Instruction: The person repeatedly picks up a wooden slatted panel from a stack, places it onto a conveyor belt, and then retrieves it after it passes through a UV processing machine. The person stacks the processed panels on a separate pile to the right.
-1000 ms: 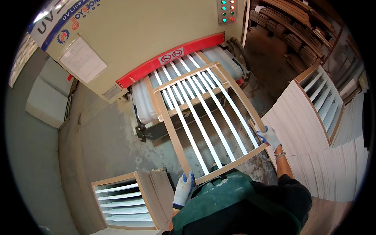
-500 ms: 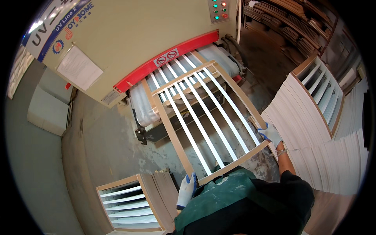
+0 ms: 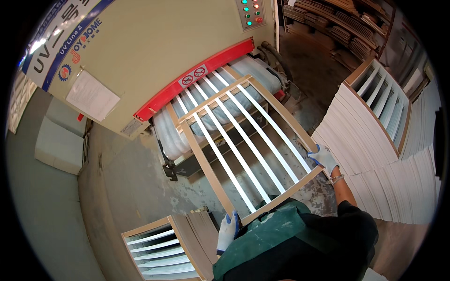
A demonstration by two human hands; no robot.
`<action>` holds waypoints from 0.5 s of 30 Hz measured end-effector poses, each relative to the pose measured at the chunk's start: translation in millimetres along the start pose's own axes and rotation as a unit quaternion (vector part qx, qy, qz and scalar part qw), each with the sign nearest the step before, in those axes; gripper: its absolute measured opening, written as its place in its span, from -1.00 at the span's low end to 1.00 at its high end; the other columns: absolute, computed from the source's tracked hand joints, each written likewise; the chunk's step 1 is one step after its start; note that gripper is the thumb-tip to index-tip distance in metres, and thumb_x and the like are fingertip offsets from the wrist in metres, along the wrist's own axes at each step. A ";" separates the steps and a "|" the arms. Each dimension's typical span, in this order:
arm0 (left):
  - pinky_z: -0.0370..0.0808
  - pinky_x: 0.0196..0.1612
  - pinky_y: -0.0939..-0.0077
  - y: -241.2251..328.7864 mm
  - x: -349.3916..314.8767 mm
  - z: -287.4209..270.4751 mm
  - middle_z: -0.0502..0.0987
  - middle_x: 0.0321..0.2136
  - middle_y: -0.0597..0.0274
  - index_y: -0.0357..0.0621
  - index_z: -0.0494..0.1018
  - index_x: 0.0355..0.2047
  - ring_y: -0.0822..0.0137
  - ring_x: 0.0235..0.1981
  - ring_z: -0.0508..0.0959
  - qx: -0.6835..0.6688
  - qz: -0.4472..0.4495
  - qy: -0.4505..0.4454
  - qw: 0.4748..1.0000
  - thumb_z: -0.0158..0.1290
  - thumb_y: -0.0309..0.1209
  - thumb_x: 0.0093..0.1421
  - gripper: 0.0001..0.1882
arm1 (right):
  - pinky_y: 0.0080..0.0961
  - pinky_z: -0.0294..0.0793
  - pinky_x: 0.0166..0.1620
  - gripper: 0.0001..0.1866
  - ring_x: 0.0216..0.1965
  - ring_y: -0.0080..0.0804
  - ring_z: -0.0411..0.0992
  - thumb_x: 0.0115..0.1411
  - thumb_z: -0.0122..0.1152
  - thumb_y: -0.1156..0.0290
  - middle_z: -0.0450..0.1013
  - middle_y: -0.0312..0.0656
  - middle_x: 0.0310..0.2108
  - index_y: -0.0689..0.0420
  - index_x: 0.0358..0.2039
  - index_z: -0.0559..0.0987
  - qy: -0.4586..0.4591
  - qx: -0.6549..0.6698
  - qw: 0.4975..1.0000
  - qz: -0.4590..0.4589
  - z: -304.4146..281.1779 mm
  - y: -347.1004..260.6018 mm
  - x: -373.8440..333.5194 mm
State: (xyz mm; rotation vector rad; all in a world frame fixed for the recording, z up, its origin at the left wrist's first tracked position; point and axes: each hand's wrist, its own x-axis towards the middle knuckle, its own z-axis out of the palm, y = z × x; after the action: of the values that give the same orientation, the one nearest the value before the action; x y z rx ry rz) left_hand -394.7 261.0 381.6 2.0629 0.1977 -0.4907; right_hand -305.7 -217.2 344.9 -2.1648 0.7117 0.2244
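A slatted frame (image 3: 209, 172) with tan rails and white slats lies between both my gloved hands. My left hand (image 3: 228, 230), in a white glove with blue fingertips, grips its near left corner. At the near right corner, my right hand (image 3: 325, 159) is closed around the side rail. The far rail of this frame reaches over the near end of the machine's conveyor belt (image 3: 171, 138). Right against that rail, a second slatted frame (image 3: 173, 114) lies on the belt, partly hidden under the machine's red guard bar (image 3: 206, 70).
A tall stack of frames (image 3: 361, 131) stands close on my right, and another stack (image 3: 194, 241) is at the lower left. Brown panels (image 3: 347, 33) fill a rack at the far right. The large beige machine (image 3: 154, 42) has a lit control panel (image 3: 251, 13).
The held frame's far rail no longer overlaps the second frame; the two now sit end to end. My view has shifted slightly. Both hands keep their grip.
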 end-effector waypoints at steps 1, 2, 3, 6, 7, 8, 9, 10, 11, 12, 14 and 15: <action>0.42 -0.17 0.31 4.0 1.0 0.1 0.51 -0.42 0.05 -0.35 0.45 -0.17 0.18 -0.37 0.49 -0.011 -0.027 -0.001 1.000 -0.10 -0.04 0.45 -0.50 | -0.42 0.46 -0.51 -0.37 -0.61 -0.37 0.50 0.05 0.47 0.15 0.57 -0.09 -0.46 0.28 0.02 0.51 0.000 0.006 1.000 0.002 0.2 0.7 -0.5; 0.41 -0.20 0.33 7.8 0.2 -0.5 0.50 -0.44 0.08 -0.34 0.44 -0.19 0.22 -0.39 0.48 -0.030 -0.050 -0.009 0.998 -0.10 -0.04 0.44 -0.51 | -0.42 0.47 -0.51 -0.37 -0.60 -0.37 0.51 0.05 0.47 0.14 0.57 -0.08 -0.46 0.28 0.03 0.50 0.003 0.004 1.000 -0.002 2.4 5.8 2.7; 0.41 -0.23 0.35 12.0 -0.7 -1.3 0.48 -0.46 0.11 -0.33 0.44 -0.21 0.25 -0.41 0.48 -0.049 -0.071 -0.019 0.996 -0.09 -0.05 0.44 -0.52 | -0.41 0.48 -0.51 -0.36 -0.60 -0.37 0.51 0.05 0.47 0.14 0.57 -0.08 -0.46 0.28 0.04 0.50 0.008 0.003 1.000 -0.005 4.6 10.4 6.1; 0.39 -0.29 0.40 13.5 -1.1 0.0 0.45 -0.49 0.18 -0.31 0.43 -0.26 0.34 -0.46 0.45 -0.128 -0.122 -0.036 0.984 -0.07 -0.06 0.44 -0.54 | -0.41 0.50 -0.51 -0.36 -0.58 -0.37 0.53 0.05 0.47 0.15 0.57 -0.06 -0.45 0.29 0.05 0.50 0.020 -0.009 1.000 -0.018 6.2 18.2 9.2; 0.39 -0.31 0.42 12.5 -1.7 1.1 0.43 -0.50 0.21 -0.30 0.42 -0.27 0.37 -0.47 0.44 -0.159 -0.136 -0.039 0.977 -0.07 -0.06 0.44 -0.54 | -0.41 0.50 -0.51 -0.35 -0.58 -0.38 0.54 0.05 0.48 0.16 0.58 -0.05 -0.45 0.29 0.05 0.49 0.023 -0.015 0.999 -0.023 6.3 17.4 9.3; 0.39 -0.30 0.40 11.4 -1.2 2.6 0.44 -0.50 0.18 -0.30 0.43 -0.26 0.33 -0.46 0.45 -0.160 -0.138 -0.034 0.977 -0.07 -0.08 0.44 -0.56 | -0.41 0.51 -0.50 -0.35 -0.58 -0.37 0.54 0.05 0.48 0.16 0.58 -0.05 -0.44 0.29 0.05 0.49 0.026 -0.004 0.999 -0.025 7.7 18.0 10.6; 0.40 -0.29 0.37 9.1 -0.2 4.4 0.45 -0.50 0.14 -0.30 0.44 -0.25 0.29 -0.45 0.46 -0.161 -0.140 -0.029 0.977 -0.06 -0.09 0.44 -0.57 | -0.41 0.51 -0.50 -0.34 -0.57 -0.37 0.54 0.04 0.48 0.17 0.58 -0.05 -0.43 0.28 0.06 0.49 0.029 0.008 0.999 -0.026 8.9 18.1 11.2; 0.40 -0.28 0.35 5.5 1.3 5.8 0.46 -0.49 0.11 -0.30 0.44 -0.25 0.25 -0.43 0.47 -0.162 -0.141 -0.024 0.976 -0.05 -0.10 0.44 -0.58 | -0.41 0.51 -0.49 -0.34 -0.57 -0.36 0.55 0.04 0.49 0.18 0.58 -0.05 -0.43 0.28 0.07 0.49 0.033 0.019 0.999 -0.028 9.5 17.6 11.7; 0.41 -0.27 0.33 -5.8 5.1 7.1 0.48 -0.47 0.05 -0.30 0.45 -0.24 0.18 -0.40 0.49 -0.136 -0.114 -0.019 0.984 -0.05 -0.11 0.44 -0.59 | -0.39 0.52 -0.45 -0.33 -0.54 -0.33 0.56 0.03 0.49 0.17 0.59 -0.04 -0.39 0.27 0.08 0.49 0.018 0.014 0.999 -0.025 9.1 16.1 13.4; 0.41 -0.26 0.30 -12.7 9.3 7.5 0.50 -0.45 -0.01 -0.31 0.45 -0.23 0.11 -0.37 0.51 -0.109 -0.087 -0.014 0.990 -0.05 -0.12 0.43 -0.59 | -0.37 0.54 -0.41 -0.32 -0.51 -0.29 0.57 0.03 0.49 0.17 0.60 -0.02 -0.36 0.25 0.10 0.49 0.003 0.009 1.000 -0.021 7.5 10.9 14.1; 0.43 -0.23 0.25 -25.8 13.1 9.6 0.52 -0.39 -0.12 -0.32 0.46 -0.21 -0.02 -0.29 0.52 -0.078 -0.057 -0.007 0.995 -0.06 -0.13 0.43 -0.59 | -0.33 0.56 -0.32 -0.31 -0.42 -0.21 0.59 0.03 0.49 0.16 0.60 0.01 -0.29 0.23 0.12 0.48 0.008 -0.012 0.999 -0.042 11.1 15.9 24.3; 0.44 -0.22 0.23 -16.3 15.9 6.3 0.53 -0.36 -0.18 -0.33 0.46 -0.20 -0.08 -0.24 0.52 -0.068 -0.053 -0.011 0.996 -0.06 -0.13 0.43 -0.59 | -0.30 0.56 -0.26 -0.31 -0.37 -0.16 0.60 0.03 0.48 0.16 0.60 0.03 -0.25 0.22 0.12 0.48 0.032 -0.024 0.997 -0.060 19.9 28.8 32.9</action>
State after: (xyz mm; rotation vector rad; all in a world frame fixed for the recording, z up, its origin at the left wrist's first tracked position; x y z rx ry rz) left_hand -387.4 263.1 359.2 1.9201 0.3213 -0.5489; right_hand -293.1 -230.0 300.4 -2.2603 0.6156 0.1102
